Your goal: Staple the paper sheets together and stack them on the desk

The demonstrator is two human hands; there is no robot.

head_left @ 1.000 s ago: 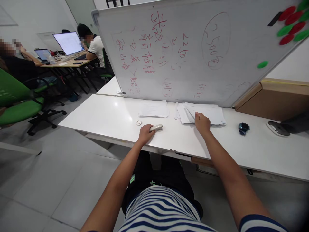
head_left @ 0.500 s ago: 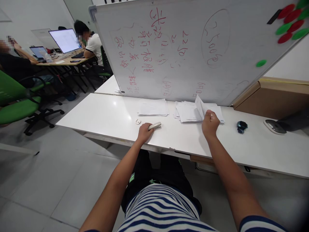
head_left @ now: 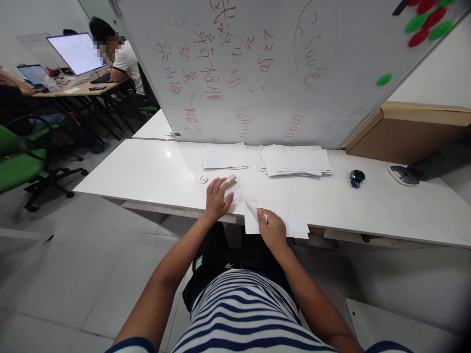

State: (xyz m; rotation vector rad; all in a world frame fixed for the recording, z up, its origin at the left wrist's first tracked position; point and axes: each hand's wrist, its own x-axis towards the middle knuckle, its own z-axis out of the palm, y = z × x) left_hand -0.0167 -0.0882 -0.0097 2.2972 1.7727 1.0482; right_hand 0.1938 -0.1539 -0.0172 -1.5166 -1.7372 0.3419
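My right hand (head_left: 272, 228) pinches a white sheet of paper (head_left: 294, 215) between thumb and fingers at the desk's front edge. The sheet's left part curls up and its lower edge hangs past the desk. My left hand (head_left: 217, 197) is open, thumb spread away from the fingers, with its fingertips at a light-coloured stapler (head_left: 230, 180) lying on the desk. Just left of that hand lies a small white ring-shaped item (head_left: 203, 180). Behind the hands are a smaller paper stack (head_left: 226, 157) and a larger, uneven paper stack (head_left: 296, 161).
A whiteboard (head_left: 272, 98) with red writing stands along the back of the white desk (head_left: 128, 166). On the right are a dark watch-like item (head_left: 356, 178), a computer mouse (head_left: 404, 175) and a cardboard box (head_left: 405, 132). Two people sit at another desk, far left.
My right hand has brought a sheet from the larger stack toward me, to the front edge. My left hand has loosened its grip on the stapler and spread its fingers.
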